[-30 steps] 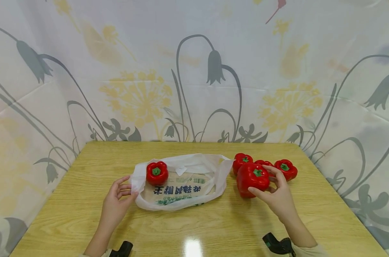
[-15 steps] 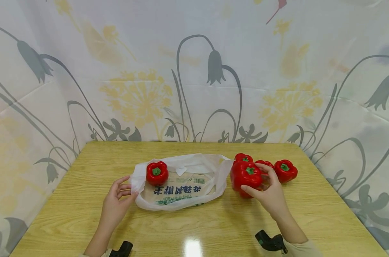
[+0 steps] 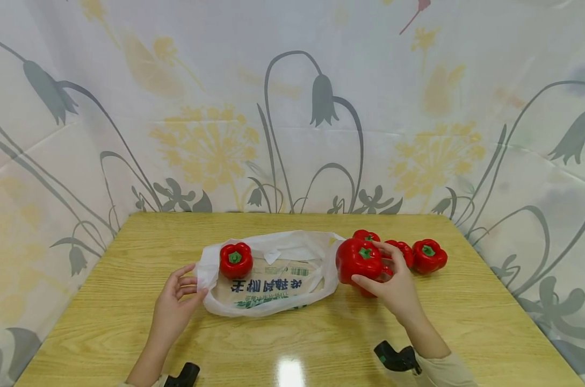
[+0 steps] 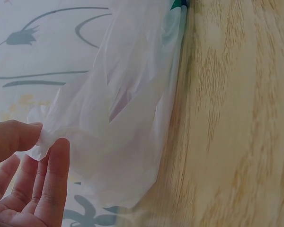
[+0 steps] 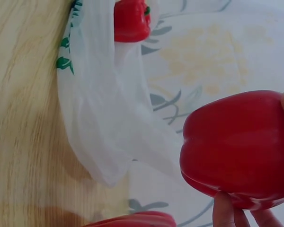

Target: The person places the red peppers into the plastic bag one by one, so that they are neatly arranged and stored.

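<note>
My right hand (image 3: 394, 282) grips a red bell pepper (image 3: 360, 260) with a green stem, held up at the right end of a white plastic bag (image 3: 273, 307). In the right wrist view that bell pepper (image 5: 239, 149) fills the right side, thumb on one side and fingers on the other. My left hand (image 3: 177, 295) pinches the bag's left edge between thumb and fingertips. The left wrist view shows the thin bag (image 4: 118, 156) drawn out from those fingers (image 4: 54, 179). Another red bell pepper (image 3: 236, 261) sits at the left end of the bag's wide opening.
Several more red bell peppers stand at the right on the wooden table (image 3: 292, 344), among them one at the far right (image 3: 428, 256) and one behind the held pepper (image 3: 366, 235). A flower-printed curtain (image 3: 292, 107) hangs behind the table.
My right hand has moved left with the bell pepper, from over the right-hand group to the bag's right end. The left hand and the bag have stayed in place.
</note>
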`<state>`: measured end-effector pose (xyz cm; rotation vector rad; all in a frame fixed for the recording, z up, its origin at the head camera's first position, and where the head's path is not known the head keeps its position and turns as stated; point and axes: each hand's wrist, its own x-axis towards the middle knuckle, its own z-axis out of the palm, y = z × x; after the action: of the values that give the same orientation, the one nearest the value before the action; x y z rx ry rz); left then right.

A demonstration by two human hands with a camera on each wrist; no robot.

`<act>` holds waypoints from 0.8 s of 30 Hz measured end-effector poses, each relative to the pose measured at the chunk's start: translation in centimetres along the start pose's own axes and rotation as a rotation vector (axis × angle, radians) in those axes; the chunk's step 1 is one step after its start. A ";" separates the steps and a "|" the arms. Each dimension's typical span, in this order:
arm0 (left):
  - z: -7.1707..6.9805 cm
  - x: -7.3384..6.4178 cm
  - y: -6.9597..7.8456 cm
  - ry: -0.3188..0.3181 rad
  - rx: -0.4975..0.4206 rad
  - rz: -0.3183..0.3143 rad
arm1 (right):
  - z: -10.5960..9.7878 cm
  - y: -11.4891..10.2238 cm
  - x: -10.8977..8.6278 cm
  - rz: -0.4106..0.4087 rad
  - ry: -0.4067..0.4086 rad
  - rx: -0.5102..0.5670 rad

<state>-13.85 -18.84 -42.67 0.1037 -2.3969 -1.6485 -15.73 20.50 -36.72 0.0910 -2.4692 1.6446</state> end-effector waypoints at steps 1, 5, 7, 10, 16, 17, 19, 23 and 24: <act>0.0 0.0 0.0 0.000 -0.001 0.000 | 0.1 0.0 0.1 0.000 0.001 -0.004; 0.0 0.0 0.0 -0.003 -0.009 0.000 | 0.5 -0.1 0.3 -0.001 0.000 0.006; 0.0 0.0 -0.1 -0.005 -0.012 0.000 | 0.7 -0.2 0.5 0.000 -0.006 0.015; 0.0 0.0 -0.2 -0.007 -0.014 0.005 | 1.1 -0.2 0.8 -0.001 -0.020 0.030; 0.0 0.0 -0.2 -0.005 -0.012 0.007 | 1.8 -0.2 1.3 0.003 -0.046 0.041; 0.0 0.1 -0.2 -0.005 -0.011 0.006 | 1.9 -0.3 1.3 0.006 -0.051 0.044; 0.0 0.1 -0.2 -0.005 -0.009 0.007 | 2.2 -0.4 1.4 0.013 -0.058 0.050; 0.0 0.1 -0.2 -0.003 -0.011 0.010 | 2.7 -0.4 1.7 0.014 -0.068 0.054; 0.0 0.1 -0.2 -0.003 -0.011 0.011 | 2.8 -0.4 1.8 0.013 -0.071 0.053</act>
<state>-13.93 -18.94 -42.89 0.0862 -2.3858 -1.6587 -17.75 17.82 -37.09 0.1429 -2.4822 1.7423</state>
